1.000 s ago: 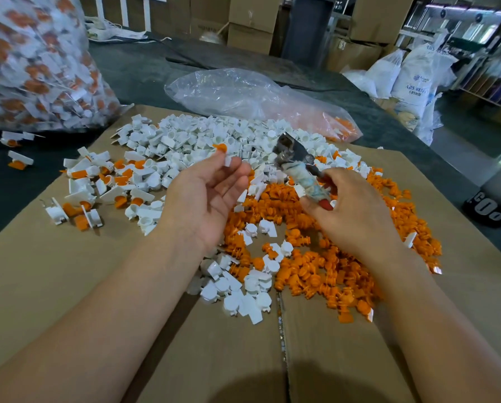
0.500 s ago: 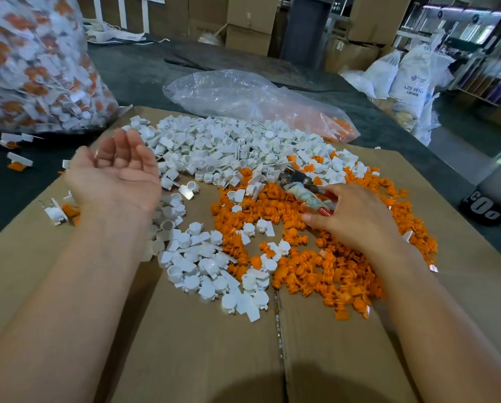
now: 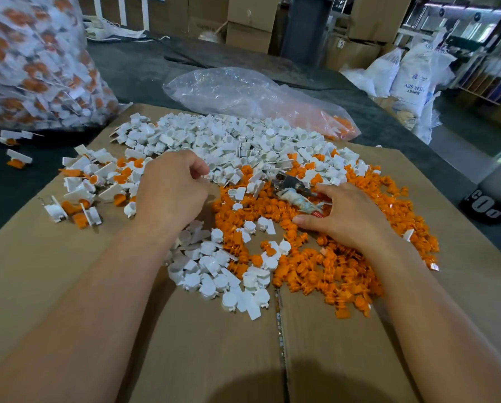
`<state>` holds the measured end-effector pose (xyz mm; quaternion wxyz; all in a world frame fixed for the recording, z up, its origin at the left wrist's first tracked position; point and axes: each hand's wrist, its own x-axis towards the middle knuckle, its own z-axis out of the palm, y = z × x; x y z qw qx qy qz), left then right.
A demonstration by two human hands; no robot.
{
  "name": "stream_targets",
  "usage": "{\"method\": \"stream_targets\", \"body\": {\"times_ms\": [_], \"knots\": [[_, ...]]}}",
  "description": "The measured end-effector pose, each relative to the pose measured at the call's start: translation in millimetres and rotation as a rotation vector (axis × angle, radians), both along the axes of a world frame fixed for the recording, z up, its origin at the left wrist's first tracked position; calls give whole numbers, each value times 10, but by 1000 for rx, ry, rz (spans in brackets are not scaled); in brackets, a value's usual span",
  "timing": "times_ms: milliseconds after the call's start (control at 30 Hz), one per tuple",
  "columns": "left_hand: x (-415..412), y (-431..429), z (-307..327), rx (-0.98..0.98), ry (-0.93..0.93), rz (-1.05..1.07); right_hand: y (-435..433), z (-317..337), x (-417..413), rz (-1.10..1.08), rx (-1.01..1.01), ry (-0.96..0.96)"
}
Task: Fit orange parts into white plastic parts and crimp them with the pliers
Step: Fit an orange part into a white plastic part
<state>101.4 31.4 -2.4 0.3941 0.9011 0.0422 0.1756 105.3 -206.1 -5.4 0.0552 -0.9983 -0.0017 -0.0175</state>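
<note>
left hand (image 3: 172, 193) now back over white parts (image 3: 228, 141), curled, contents hidden; right hand (image 3: 348, 216) clamps pliers (image 3: 294, 193); sack (image 3: 417, 80) reads "abs resin".

**Operator Body: Visible Features**

Two forearms enter from the lower edge of the head view. Both are uncovered from the frame edge to the wrist; no sleeve reaches into view on either.

Bare left hand (image 3: 172, 190): no glove. The back of the hand faces the camera. No ring or wristband shows on the visible surfaces.

Bare right hand (image 3: 349, 218): no glove. The thumbnail is short and unpainted. No ring, watch or wristband shows on the visible surfaces.

Both wrists carry no markings that can be made out.
</note>
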Motion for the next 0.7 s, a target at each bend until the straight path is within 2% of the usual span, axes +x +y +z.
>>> {"method": "stream_targets", "body": {"times_ms": [167,333,433,533,600,633,700], "knots": [[22,-37,-39,75,3,-45,23,37,-34,-17,49,12],[72,-12,-101,457,102,33,55,68,-71,-22,56,-6],[69,-16,-121,591,149,28,66,74,-80,-15,65,-156],[54,-20,-131,605,125,34,119,96,-118,30,221,-384],[67,-14,-133,577,91,34,179,108,-158,87,268,-453],[72,-16,-133,500,58,22,209,113,-183,120,290,-469],[56,-33,-98,218,-14,-18,270,135,-235,200,349,-462]]}}
